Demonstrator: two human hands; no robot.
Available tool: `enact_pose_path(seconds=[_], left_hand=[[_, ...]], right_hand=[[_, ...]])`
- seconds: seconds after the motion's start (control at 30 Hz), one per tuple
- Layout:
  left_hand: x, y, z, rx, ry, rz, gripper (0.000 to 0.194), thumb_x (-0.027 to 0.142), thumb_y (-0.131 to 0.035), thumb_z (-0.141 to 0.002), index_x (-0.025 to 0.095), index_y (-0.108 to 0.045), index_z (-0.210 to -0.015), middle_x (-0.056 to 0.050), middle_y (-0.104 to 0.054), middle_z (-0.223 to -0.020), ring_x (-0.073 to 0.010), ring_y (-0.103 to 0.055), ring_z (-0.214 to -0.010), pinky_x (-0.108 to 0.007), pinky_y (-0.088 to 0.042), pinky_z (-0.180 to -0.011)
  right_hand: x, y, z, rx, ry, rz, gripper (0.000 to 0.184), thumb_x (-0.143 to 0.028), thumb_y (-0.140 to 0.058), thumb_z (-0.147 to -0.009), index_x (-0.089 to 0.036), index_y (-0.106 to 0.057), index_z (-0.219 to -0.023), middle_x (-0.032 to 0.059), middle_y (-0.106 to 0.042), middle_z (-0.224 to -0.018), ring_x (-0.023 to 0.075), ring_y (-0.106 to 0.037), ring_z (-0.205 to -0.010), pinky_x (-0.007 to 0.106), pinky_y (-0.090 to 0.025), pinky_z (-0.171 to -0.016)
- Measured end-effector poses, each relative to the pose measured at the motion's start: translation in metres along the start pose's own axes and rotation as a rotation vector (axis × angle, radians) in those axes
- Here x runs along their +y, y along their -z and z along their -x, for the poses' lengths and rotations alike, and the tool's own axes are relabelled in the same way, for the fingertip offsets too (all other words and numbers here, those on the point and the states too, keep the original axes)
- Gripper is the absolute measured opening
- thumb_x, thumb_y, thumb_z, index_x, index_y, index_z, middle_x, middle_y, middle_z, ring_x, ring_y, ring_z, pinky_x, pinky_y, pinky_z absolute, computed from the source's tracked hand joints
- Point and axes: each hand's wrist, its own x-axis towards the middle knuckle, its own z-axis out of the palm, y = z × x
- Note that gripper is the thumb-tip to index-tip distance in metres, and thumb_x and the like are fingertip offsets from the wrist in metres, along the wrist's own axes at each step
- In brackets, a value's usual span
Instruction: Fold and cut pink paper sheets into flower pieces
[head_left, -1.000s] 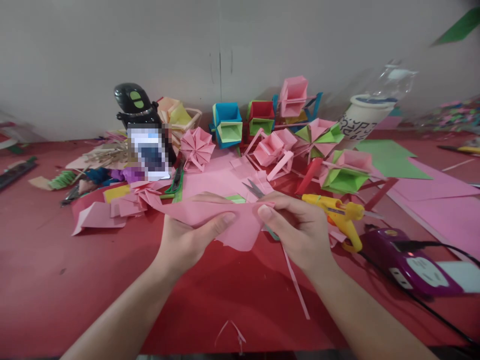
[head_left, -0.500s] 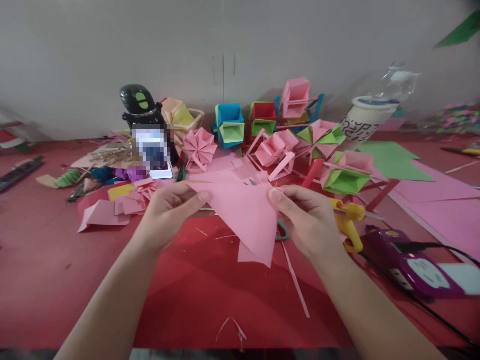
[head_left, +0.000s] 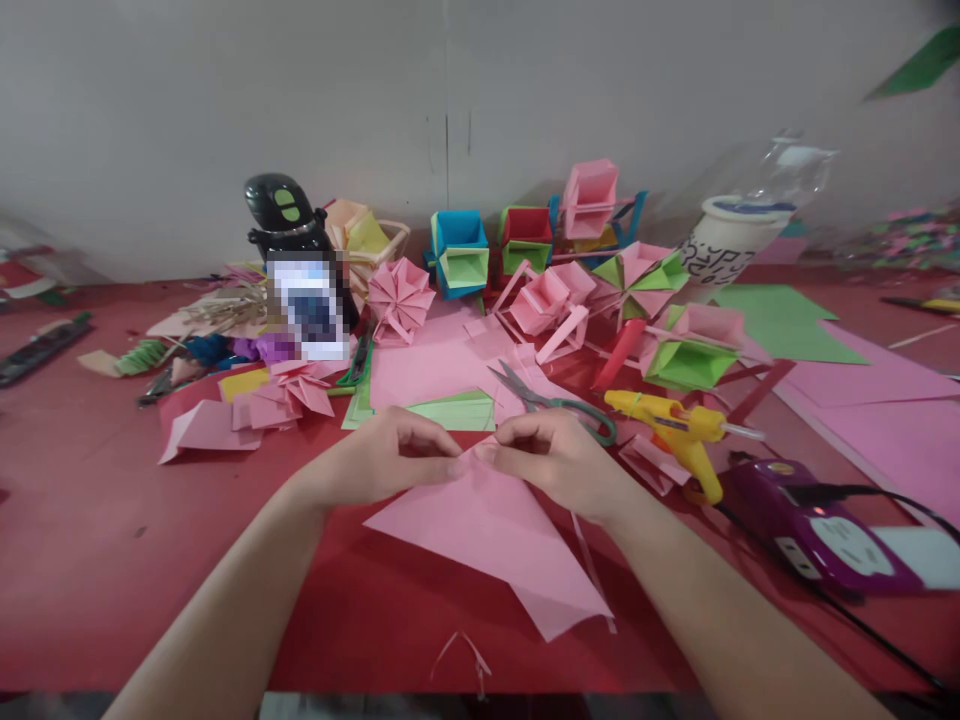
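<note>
A folded sheet of pink paper [head_left: 487, 540] slants down toward me, its top corner pinched between both hands. My left hand [head_left: 382, 455] is closed on that corner from the left, thumb and forefinger together. From the right, my right hand [head_left: 559, 455] grips the same corner, almost touching the left fingertips. Just behind the right hand lie scissors [head_left: 555, 395] with green handles, open at the blades. Green paper pieces [head_left: 450, 410] and a larger pink sheet [head_left: 427, 365] are spread behind the hands.
To the right are a yellow glue gun [head_left: 675, 430] and a purple power socket box [head_left: 825, 530] with cables. Folded paper boxes [head_left: 461, 250] line the back by the wall. A phone [head_left: 311, 310] leans on a black figure [head_left: 281, 215]. Thin paper strips [head_left: 465, 645] lie in front.
Both hands have come down and together, from holding the paper's two upper corners apart to pinching one top corner. The paper has turned and lowered, exposing the scissors and green pieces.
</note>
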Motion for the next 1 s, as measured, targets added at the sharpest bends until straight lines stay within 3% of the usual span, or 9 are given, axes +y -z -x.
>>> enact_pose_path(seconds=[0.27,0.37,0.6,0.83,1.0], left_hand=[[-0.005,-0.006,-0.006,0.133,-0.042,-0.117,0.020,0.032,-0.068,-0.087,0.014,-0.077,-0.081,-0.003,-0.073,-0.075,-0.0127,-0.059,-0.067,-0.022,-0.045,-0.061],[-0.004,-0.007,-0.005,0.113,-0.024,-0.121,0.019,0.030,-0.067,-0.086,0.014,-0.075,-0.078,-0.003,-0.071,-0.071,-0.0123,-0.058,-0.065,-0.022,-0.044,-0.060],[-0.007,-0.015,-0.010,0.066,-0.042,-0.052,0.025,0.037,-0.066,-0.088,0.014,-0.074,-0.083,-0.002,-0.068,-0.073,-0.0120,-0.055,-0.065,-0.023,-0.043,-0.060],[-0.005,-0.011,-0.009,0.258,-0.117,-0.042,0.025,0.035,-0.068,-0.087,0.014,-0.071,-0.074,-0.001,-0.064,-0.067,-0.0117,-0.053,-0.062,-0.024,-0.040,-0.058],[-0.003,-0.010,-0.009,0.160,-0.089,-0.016,0.022,0.036,-0.068,-0.085,0.015,-0.072,-0.079,-0.003,-0.068,-0.073,-0.0139,-0.058,-0.068,-0.026,-0.045,-0.062]], right_hand=[[0.004,0.003,-0.004,0.043,0.037,0.139,0.029,-0.041,-0.072,-0.087,-0.015,-0.075,-0.074,-0.0001,-0.060,-0.066,0.0116,-0.048,-0.063,0.026,-0.036,-0.057],[0.004,0.002,-0.003,0.056,0.081,0.174,0.027,-0.036,-0.070,-0.089,-0.015,-0.074,-0.073,0.0014,-0.064,-0.069,0.0124,-0.052,-0.065,0.026,-0.039,-0.058],[0.002,-0.001,-0.001,-0.013,0.104,0.147,0.023,-0.031,-0.075,-0.085,-0.015,-0.071,-0.069,-0.0017,-0.060,-0.063,0.0103,-0.049,-0.060,0.024,-0.036,-0.056],[0.003,0.003,-0.003,-0.076,0.052,0.122,0.026,-0.036,-0.072,-0.088,-0.015,-0.069,-0.073,-0.0028,-0.056,-0.066,0.0095,-0.045,-0.060,0.024,-0.035,-0.056],[0.003,0.002,-0.001,-0.110,0.079,0.214,0.032,-0.034,-0.067,-0.090,-0.016,-0.063,-0.065,-0.0037,-0.049,-0.060,0.0095,-0.042,-0.058,0.025,-0.033,-0.055]])
